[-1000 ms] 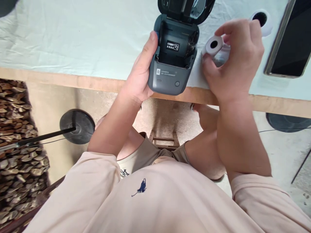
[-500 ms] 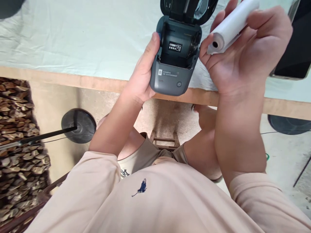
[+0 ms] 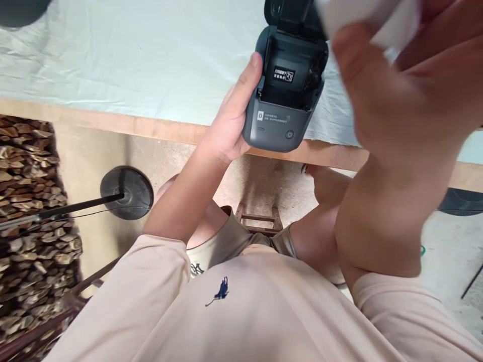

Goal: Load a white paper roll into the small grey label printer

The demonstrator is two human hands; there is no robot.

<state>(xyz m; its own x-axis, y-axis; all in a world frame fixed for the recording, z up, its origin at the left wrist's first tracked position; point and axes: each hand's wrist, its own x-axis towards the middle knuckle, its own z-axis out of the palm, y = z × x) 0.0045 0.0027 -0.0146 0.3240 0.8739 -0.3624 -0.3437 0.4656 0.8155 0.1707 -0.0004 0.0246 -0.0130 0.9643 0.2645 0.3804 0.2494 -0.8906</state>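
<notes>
My left hand [image 3: 236, 113] grips a dark grey label printer [image 3: 277, 128] by its left side, thumb along the edge. The printer's lid [image 3: 294, 17] is swung up, and its paper bay [image 3: 289, 65] shows a small printed sticker with nothing else inside. At the upper right, my right hand [image 3: 411, 95] is raised close to the camera and smeared by motion. Its fingers are closed on a white paper roll [image 3: 366, 17], which is blurred and partly cut off by the top edge. The roll is above and to the right of the printer, apart from the bay.
A table with a pale cloth [image 3: 151, 65] and a wooden edge [image 3: 151, 126] lies in front of me. A dark round object [image 3: 22, 10] is at its far left. Below are a black round stand base [image 3: 127, 193], stacked firewood [image 3: 30, 191] and a wooden stool [image 3: 260, 217].
My right hand has risen toward the camera and turned over with the paper roll, now hiding the phone-like device at right. The printer appears slightly further right, still in my left hand.
</notes>
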